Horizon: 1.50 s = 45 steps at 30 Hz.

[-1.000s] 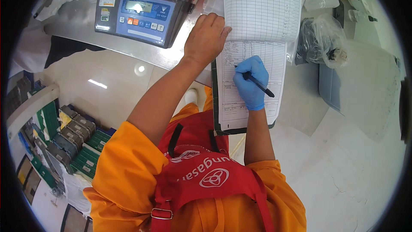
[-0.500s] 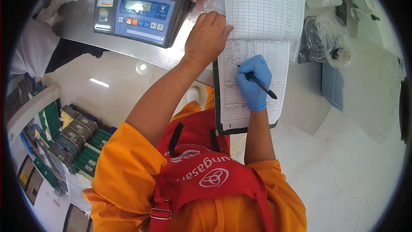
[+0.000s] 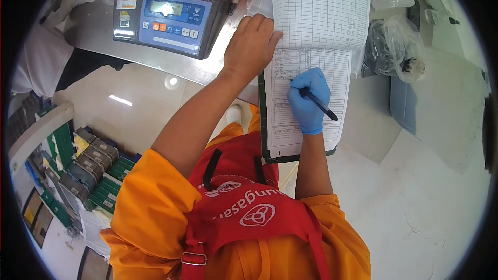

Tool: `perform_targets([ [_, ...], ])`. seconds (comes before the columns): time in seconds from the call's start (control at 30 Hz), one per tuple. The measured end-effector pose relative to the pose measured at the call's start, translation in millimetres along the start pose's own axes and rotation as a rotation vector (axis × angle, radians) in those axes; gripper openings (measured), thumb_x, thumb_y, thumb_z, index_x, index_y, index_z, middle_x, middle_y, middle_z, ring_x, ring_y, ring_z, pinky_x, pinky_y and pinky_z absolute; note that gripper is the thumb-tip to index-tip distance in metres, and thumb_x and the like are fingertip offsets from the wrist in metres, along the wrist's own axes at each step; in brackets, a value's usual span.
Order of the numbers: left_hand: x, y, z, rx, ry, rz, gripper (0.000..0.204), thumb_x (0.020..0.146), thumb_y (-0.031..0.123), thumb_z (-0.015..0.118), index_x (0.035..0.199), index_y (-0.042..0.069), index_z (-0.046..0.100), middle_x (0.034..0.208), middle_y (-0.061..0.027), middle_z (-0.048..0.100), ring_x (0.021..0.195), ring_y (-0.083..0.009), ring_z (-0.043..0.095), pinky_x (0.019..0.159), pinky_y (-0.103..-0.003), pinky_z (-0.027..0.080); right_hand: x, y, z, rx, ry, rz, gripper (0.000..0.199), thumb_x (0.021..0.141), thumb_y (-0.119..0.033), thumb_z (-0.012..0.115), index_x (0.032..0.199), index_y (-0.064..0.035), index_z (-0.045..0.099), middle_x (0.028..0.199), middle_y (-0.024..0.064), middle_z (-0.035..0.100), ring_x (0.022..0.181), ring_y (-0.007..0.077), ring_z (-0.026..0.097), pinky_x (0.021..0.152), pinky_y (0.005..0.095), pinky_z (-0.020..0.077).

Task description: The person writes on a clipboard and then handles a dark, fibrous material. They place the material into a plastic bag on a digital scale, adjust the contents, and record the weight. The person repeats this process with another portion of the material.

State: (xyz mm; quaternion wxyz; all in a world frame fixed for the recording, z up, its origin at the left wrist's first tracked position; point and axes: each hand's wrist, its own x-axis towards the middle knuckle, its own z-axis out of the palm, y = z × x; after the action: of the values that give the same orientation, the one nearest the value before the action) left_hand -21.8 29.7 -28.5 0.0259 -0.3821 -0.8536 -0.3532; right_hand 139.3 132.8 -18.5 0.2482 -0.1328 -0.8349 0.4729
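Step in hand: form entry. Your right hand (image 3: 309,105), in a blue glove, grips a black pen (image 3: 317,103) on the record sheet (image 3: 290,119) at frame centre. Your bare left hand (image 3: 250,46) pins the flipped page (image 3: 321,5), fingers flat. Next move likely calls for steady paper.

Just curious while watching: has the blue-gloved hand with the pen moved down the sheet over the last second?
No. The right hand and pen stay mid-sheet on the clipboard.
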Motion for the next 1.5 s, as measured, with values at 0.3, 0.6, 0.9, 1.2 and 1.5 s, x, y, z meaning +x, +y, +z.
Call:
perform_targets([
  [0.3,-3,0,1,-0.013,-0.008,-0.004,0.024,0.093,0.023,0.063,0.092,0.000,0.055,0.093,-0.0162,0.057,0.090,-0.0353,0.054,0.083,-0.044,0.046,-3,0,1,0.000,0.038,-0.007,0.022,0.063,0.011,0.061,0.073,-0.0077,0.055,0.070,0.0042,0.053,0.063,0.0166,0.052,0.053,0.0275,0.0425],
  [0.6,-2,1,0,0.003,-0.010,-0.010,0.024,0.092,0.022,0.063,0.090,0.000,0.055,0.092,-0.0165,0.057,0.089,-0.0353,0.054,0.081,-0.044,0.047,-5,5,-3,0.139,0.154,0.098,0.022,0.069,0.011,0.063,0.077,-0.0082,0.058,0.077,0.0021,0.055,0.065,0.0128,0.052,0.055,0.0254,0.0428],
  [0.9,1,6,-3,0.068,-0.064,-0.028,0.023,0.093,0.022,0.062,0.095,0.000,0.059,0.096,-0.0145,0.058,0.093,-0.0318,0.054,0.086,-0.041,0.047,-5,10,-27,0.066,0.030,0.131,0.020,0.073,0.009,0.067,0.081,-0.0080,0.060,0.081,0.0027,0.057,0.067,0.0115,0.055,0.058,0.0242,0.0455],
  [1.2,0,2,1,0.033,0.008,0.013,0.024,0.092,0.020,0.063,0.087,-0.001,0.054,0.088,-0.0168,0.055,0.087,-0.0358,0.053,0.079,-0.044,0.045,-3,11,-25,0.017,0.005,0.020,0.020,0.068,0.009,0.065,0.077,-0.0074,0.059,0.076,0.0046,0.057,0.065,0.0159,0.056,0.057,0.0267,0.0459],
  [1.5,1,3,-1,0.086,-0.045,-0.010,0.022,0.092,0.021,0.063,0.094,0.000,0.058,0.094,-0.0147,0.058,0.091,-0.0324,0.054,0.084,-0.041,0.047,-2,8,-22,0.003,0.068,0.067,0.021,0.067,0.010,0.064,0.076,-0.0071,0.057,0.074,0.0047,0.057,0.064,0.0163,0.055,0.056,0.0273,0.0454],
])
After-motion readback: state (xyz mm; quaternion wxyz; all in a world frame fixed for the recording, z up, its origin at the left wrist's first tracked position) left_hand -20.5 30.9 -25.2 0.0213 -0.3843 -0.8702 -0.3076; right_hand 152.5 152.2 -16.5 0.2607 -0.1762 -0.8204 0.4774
